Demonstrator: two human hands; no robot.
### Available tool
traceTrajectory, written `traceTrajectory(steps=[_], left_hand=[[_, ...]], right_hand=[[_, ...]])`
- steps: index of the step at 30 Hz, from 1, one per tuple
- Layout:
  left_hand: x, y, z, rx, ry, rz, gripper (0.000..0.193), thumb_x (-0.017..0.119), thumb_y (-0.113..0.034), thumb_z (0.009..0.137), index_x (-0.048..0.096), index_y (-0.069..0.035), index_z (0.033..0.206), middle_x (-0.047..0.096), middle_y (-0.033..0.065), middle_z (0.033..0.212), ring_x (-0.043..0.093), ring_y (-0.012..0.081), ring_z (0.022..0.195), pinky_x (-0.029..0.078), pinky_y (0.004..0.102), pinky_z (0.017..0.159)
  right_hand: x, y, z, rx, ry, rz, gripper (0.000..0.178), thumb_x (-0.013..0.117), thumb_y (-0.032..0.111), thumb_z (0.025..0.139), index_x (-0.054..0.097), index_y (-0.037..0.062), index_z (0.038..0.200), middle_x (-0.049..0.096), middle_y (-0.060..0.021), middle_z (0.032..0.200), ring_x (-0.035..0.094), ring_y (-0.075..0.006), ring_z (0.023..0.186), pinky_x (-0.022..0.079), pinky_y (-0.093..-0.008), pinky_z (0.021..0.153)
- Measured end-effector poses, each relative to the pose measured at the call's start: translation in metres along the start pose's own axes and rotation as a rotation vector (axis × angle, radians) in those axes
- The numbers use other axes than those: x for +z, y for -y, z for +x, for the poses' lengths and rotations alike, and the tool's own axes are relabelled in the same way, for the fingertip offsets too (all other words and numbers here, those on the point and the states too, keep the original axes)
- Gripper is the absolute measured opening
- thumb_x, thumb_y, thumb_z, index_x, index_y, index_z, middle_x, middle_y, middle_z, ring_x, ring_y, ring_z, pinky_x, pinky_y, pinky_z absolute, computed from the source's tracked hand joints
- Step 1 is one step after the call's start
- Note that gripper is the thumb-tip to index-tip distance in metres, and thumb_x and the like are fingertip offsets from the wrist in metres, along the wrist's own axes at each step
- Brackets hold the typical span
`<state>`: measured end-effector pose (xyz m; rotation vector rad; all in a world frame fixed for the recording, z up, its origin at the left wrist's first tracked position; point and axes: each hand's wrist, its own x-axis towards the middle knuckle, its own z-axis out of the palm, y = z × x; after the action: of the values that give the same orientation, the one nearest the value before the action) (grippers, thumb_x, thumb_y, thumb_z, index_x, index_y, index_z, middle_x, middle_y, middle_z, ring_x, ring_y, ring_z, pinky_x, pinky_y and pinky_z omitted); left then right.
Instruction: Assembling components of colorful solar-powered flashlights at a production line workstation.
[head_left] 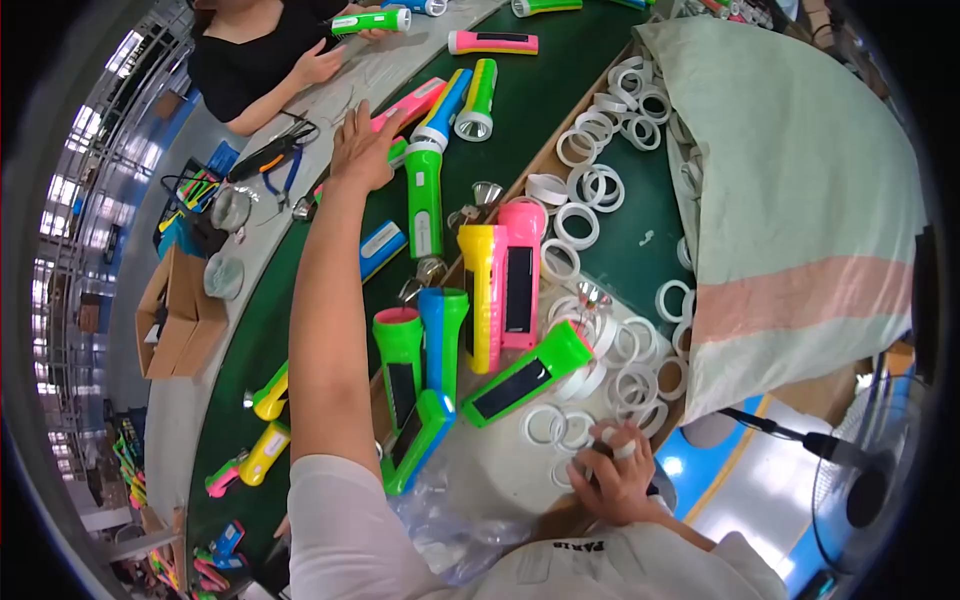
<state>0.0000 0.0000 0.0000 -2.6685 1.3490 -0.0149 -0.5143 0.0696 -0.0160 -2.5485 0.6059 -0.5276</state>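
My left hand (362, 150) reaches far over the green work surface, its fingers stretched out. It is beside a pink flashlight (412, 103) and over a green one partly hidden beneath the palm; whether it touches them I cannot tell. Close to me, my right hand (615, 478) is curled at the lower edge of a spread of white plastic rings (635, 385). A small white piece shows at its fingers, but what it is stays unclear. Between my arms stand and lean several flashlight bodies, among them a yellow one (482, 300), a pink one (519, 275) and a green one (530, 375).
A pale woven sack (800, 190) lies at the right, rings at its mouth. Across the surface, another person (262, 60) holds a green flashlight (370, 22). Pliers (284, 172) and a cardboard box (185, 315) are at the left. Clear plastic film (450, 535) lies near my body.
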Motion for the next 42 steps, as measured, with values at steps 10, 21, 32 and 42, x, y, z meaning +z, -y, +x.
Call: traceTrajectory(steps=[10, 21, 32, 42], left_hand=[[0.033, 0.045, 0.010, -0.168, 0.088, -0.337, 0.064, 0.074, -0.033, 0.061, 0.060, -0.023, 0.122, 0.049, 0.0202, 0.123, 0.051, 0.0395, 0.113, 0.042, 0.0416, 0.099], [-0.124, -0.032, -0.243, 0.605, -0.240, 0.037, 0.030, 0.069, -0.013, 0.066, 0.071, -0.016, 0.095, 0.044, 0.0064, 0.134, 0.042, 0.0312, 0.122, 0.042, 0.0398, 0.100], [-0.073, -0.104, -0.336, 0.504, -0.365, -0.127, 0.023, 0.057, -0.009, 0.079, 0.068, -0.014, 0.099, 0.040, 0.0056, 0.142, 0.036, 0.0244, 0.132, 0.026, 0.0479, 0.110], [-0.016, -0.098, -0.448, 0.134, -0.202, -0.182, 0.056, 0.072, -0.005, 0.061, 0.060, -0.012, 0.115, 0.058, 0.0056, 0.111, 0.051, 0.0285, 0.107, 0.035, 0.0466, 0.096]], right_hand=[[0.008, -0.009, 0.014, -0.004, -0.045, 0.028, 0.013, 0.072, 0.015, 0.065, 0.063, 0.0171, 0.074, 0.063, -0.0029, 0.099, 0.063, -0.0223, 0.088, 0.046, -0.0423, 0.088], [-0.005, -0.006, 0.012, -0.027, 0.115, -0.048, 0.047, 0.074, 0.025, 0.071, 0.059, 0.0071, 0.112, 0.049, -0.0166, 0.125, 0.052, -0.0349, 0.108, 0.040, -0.0458, 0.095], [-0.013, 0.002, 0.001, -0.237, 0.080, -0.016, 0.035, 0.077, 0.021, 0.070, 0.065, 0.0071, 0.099, 0.059, -0.0135, 0.100, 0.052, -0.0337, 0.103, 0.038, -0.0461, 0.089], [-0.034, 0.029, 0.011, -0.070, 0.336, 0.414, 0.028, 0.073, 0.025, 0.080, 0.061, 0.0011, 0.089, 0.056, -0.0129, 0.071, 0.054, -0.0277, 0.066, 0.042, -0.0375, 0.059]])
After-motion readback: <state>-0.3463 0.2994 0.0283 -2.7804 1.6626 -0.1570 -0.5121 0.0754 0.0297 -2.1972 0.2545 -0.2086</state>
